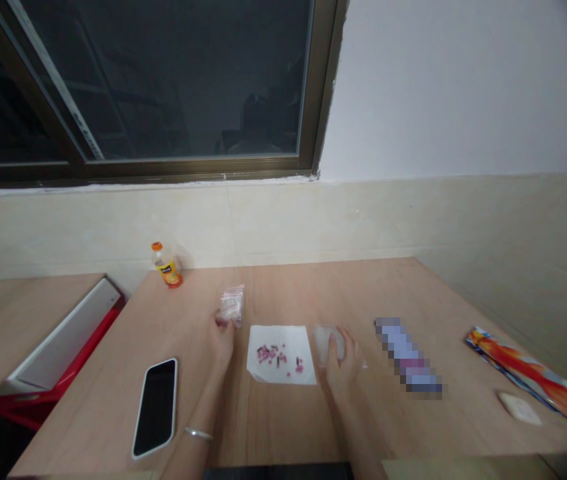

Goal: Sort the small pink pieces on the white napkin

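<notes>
My left hand (222,340) pinches the lower end of a small stack of clear zip bags (233,301), left of the white paper sheet (258,375). On that sheet lie scattered small pink pieces (273,355), with a few dark, thin bits among them; they are too small to make out. To the right of the sheet, my right hand (344,360) is closed on a translucent whitish plastic bag (322,340), thumb on top of it and fingers curled along its right side. What is inside this bag cannot be made out.
A phone (155,408) lies left of my left forearm. An orange-capped drink bottle (167,267) stands at the back left, near the wall. Rightward are a pixelated long object (407,357), a bright orange-and-blue packet (526,370) and a whitish flat piece (519,407).
</notes>
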{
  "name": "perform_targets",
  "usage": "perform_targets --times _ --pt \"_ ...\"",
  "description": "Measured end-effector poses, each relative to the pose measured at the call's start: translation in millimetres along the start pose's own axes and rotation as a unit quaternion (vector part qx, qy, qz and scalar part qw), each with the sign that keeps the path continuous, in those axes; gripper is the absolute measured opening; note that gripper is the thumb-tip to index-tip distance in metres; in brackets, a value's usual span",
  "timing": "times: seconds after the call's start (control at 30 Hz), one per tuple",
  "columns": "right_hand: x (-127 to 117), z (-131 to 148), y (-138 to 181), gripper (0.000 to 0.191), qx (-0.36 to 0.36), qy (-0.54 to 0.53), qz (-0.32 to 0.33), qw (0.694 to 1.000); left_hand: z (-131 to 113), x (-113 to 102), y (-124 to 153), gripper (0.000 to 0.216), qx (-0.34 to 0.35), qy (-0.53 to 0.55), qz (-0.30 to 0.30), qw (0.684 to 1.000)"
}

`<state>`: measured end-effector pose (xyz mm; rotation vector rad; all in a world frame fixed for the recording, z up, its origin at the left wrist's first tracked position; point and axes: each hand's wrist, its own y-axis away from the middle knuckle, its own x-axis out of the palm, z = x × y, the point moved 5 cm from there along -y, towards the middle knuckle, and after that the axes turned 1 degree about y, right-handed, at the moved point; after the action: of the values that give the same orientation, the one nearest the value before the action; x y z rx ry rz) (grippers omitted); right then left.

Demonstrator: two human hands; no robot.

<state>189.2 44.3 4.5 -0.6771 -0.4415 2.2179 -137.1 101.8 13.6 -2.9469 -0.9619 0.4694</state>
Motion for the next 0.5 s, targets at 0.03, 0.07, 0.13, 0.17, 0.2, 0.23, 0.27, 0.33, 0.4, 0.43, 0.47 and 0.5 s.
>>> perform_targets --times 0.03,0.07,0.13,0.17,0.2,0.23,0.27,0.33,0.4,0.43,0.47,0.5 --pt "1 10 2 0.047 0.028 -0.03 0.018 0.999 -1 3 7 0.027 0.007 0.02 0.02 1.0" --pt "5 20 5 0.044 0.062 -0.07 0.055 0.994 -3 6 15 0.022 0.013 0.034 0.041 0.998" --pt "20 44 17 0.044 0.132 -0.148 0.187 0.962 -10 11 36 0.021 0.027 0.057 0.077 0.995" --pt "27 57 25 0.045 0.16 -0.191 0.252 0.935 -15 13 47 0.021 0.039 0.064 0.097 0.992" --pt "33 68 34 0.046 0.187 -0.219 0.301 0.909 -24 15 58 0.02 0.067 0.062 0.129 0.987" --pt "38 79 41 0.046 0.207 -0.238 0.336 0.887 -33 16 70 0.019 0.103 0.043 0.156 0.982" --pt "41 87 46 0.047 0.225 -0.257 0.357 0.869 -43 15 80 0.016 0.136 0.015 0.165 0.977" --pt "45 97 52 0.047 0.253 -0.281 0.381 0.844 -60 13 96 0.015 0.185 -0.032 0.202 0.961" --pt "46 99 54 0.048 0.283 -0.298 0.394 0.822 -72 10 105 0.019 0.213 -0.051 0.229 0.948" --pt "45 99 54 0.049 0.3 -0.307 0.402 0.809 -76 8 108 0.021 0.223 -0.055 0.236 0.944" --pt "44 98 54 0.049 0.317 -0.316 0.409 0.795 -78 6 109 0.021 0.231 -0.057 0.237 0.942" --pt "43 98 53 0.05 0.334 -0.326 0.415 0.781 -80 4 109 0.022 0.24 -0.058 0.235 0.94"
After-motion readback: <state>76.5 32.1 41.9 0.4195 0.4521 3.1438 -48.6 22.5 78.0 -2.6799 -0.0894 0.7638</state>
